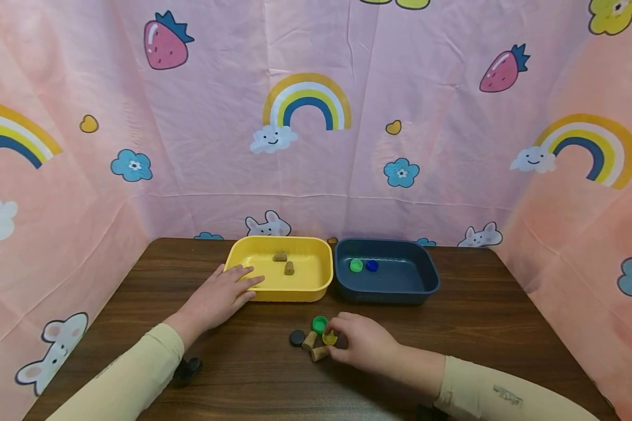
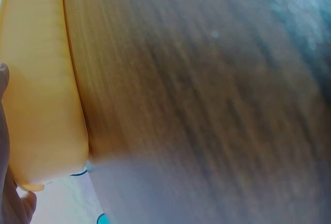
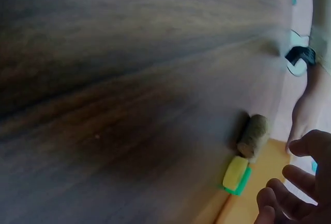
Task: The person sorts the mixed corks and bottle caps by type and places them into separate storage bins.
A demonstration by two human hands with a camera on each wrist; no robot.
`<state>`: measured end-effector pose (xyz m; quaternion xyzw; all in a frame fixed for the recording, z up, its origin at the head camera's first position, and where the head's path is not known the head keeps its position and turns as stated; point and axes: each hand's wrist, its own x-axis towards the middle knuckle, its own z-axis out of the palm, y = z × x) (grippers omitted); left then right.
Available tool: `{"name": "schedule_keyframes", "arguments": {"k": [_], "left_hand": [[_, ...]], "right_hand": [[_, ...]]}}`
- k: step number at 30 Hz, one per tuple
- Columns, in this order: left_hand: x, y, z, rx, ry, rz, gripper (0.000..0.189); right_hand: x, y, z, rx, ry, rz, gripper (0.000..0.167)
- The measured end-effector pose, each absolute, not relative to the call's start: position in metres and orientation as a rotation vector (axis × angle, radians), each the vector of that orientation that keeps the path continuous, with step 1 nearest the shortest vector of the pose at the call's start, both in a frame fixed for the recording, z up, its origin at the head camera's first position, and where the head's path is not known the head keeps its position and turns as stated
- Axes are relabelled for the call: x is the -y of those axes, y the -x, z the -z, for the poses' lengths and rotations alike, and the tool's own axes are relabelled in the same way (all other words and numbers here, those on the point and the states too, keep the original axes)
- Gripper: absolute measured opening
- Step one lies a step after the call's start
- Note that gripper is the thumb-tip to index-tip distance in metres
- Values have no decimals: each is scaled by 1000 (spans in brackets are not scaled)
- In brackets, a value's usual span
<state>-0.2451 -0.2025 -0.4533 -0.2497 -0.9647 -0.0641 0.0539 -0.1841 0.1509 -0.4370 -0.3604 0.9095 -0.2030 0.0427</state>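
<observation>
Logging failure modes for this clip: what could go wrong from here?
1. Crowding: the yellow bottle cap sits close beside the green bottle cap and table corks, so the right hand might knock a neighbour.
2. Tilting: the left hand reaches over the rim of the yellow tub; pressing hard could tip or slide it, shifting the two corks inside.

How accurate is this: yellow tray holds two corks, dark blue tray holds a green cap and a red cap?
Not quite: the head view shows a blue cap, not a red one, beside the green cap in the dark blue tray. The two corks in the yellow tray are right.
</observation>
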Motion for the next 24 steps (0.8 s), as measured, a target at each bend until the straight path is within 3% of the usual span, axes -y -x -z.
{"name": "schedule_keyframes", "arguments": {"k": [7, 16, 24], "left_hand": [[203, 244, 453, 2928, 761, 195, 46], [204, 245, 455, 2921, 761, 177, 46], [204, 245, 455, 2921, 761, 174, 46]], "right_hand": [[-144, 182, 441, -2798, 1335, 352, 21], [-140, 185, 451, -2799, 1902, -202, 23], [-136, 183, 457, -2739, 2042, -365, 20]]}}
